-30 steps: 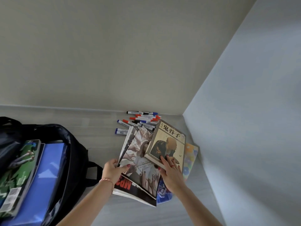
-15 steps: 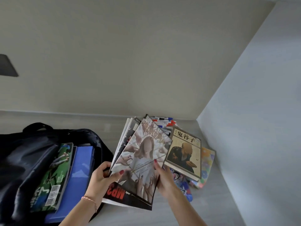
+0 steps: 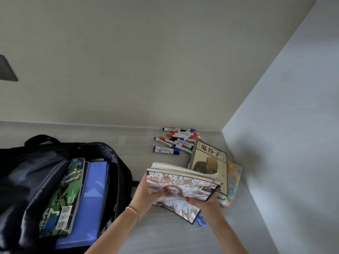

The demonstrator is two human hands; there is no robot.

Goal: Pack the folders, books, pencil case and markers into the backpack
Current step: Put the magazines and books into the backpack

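Head view showed left hand (image 3: 146, 193) and right hand (image 3: 203, 201) clamped on a glossy magazine stack (image 3: 180, 187), gathered for the open black fabric backpack (image 3: 33, 162).

The backpack (image 3: 113, 162) mouth at lower left gaped beside the folder (image 3: 91, 198). Bare table (image 3: 139, 154) lay between it and the markers (image 3: 174, 142) at centre right.

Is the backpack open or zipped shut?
Open. The backpack gapes wide, with a green book and a blue folder sticking out.
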